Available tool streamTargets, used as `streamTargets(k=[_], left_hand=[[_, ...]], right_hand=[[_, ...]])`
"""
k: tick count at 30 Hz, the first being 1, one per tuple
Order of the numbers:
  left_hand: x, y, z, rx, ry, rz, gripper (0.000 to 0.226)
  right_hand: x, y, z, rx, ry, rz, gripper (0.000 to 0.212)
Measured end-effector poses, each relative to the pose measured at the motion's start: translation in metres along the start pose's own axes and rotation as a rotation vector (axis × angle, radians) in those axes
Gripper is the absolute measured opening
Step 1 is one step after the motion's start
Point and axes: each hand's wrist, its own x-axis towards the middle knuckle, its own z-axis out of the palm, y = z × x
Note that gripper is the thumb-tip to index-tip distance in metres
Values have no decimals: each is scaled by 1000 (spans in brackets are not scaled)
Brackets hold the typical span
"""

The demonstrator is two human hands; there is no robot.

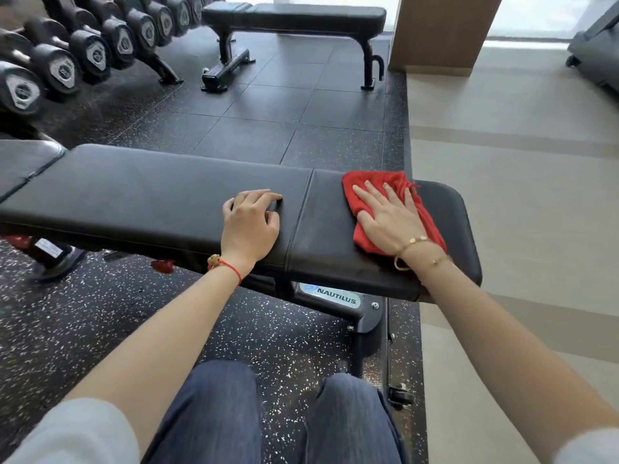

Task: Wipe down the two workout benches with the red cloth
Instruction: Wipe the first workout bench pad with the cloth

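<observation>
1. Gym floor setup: the near bench (160,192) runs left to right across the view, black padded top with a stitched seam splitting off a shorter section at the right end. It sits on black rubber floor tiles (268,115) with white speckles, and just past the bench's right end the rubber stops and a pale beige floor (519,195) takes over.
2. The second bench (301,16) is well apart, up at the far side of the rubber area, also flat and black, on a black metal frame. A wooden-looking column (438,31) stands just beside its right end, with bright windows behind.
3. Other stuff: a dumbbell rack (83,51) lines the far left, packed with black hex-style weights. A "NAUTILUS" label (330,294) shows on the near bench's frame, under the front edge. The person's knees in dark jeans (214,413) are right below that front edge.
4. The red cloth (392,212) lies bunched on the right section of the near bench, close to its right end.
5. The right hand (388,216) is flat on top of the cloth, fingers straight and spread, pressing it down, not gripping. Cloth sticks out past the fingertips and on both sides of the palm.
6. The left hand (251,219) rests on the bench just left of the seam, fingers loosely curled, holding nothing.
</observation>
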Motion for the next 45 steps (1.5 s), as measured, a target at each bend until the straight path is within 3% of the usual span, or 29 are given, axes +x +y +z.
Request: streamTargets(k=[6,11,14,19,24,30,35,41,45], left_hand=[[0,-1,-4,-82,29,-34,43],[2,-3,-17,-247,6,-72,39],[2,-18,-30,-281,-65,28,38],[15,-84,-63,-50,-59,172,40],[34,-157,-90,83,-53,187,40],[42,-205,-90,59,-65,67,32],[42,-212,-85,-8,-68,37,33],[40,-211,-86,9,-100,55,39],[41,-211,-84,34,-104,31,40]], right_hand=[[45,-64,16,16,7,-13,56],[6,-106,25,22,6,-170,55],[-30,-107,30,19,35,-235,57],[-8,-110,29,18,69,7,55],[46,-170,35,-5,56,214,56],[51,-286,71,-6,91,-41,57],[53,-266,64,20,74,-62,56],[95,-245,56,14,81,195,55],[124,-257,59,10,55,214,56]])
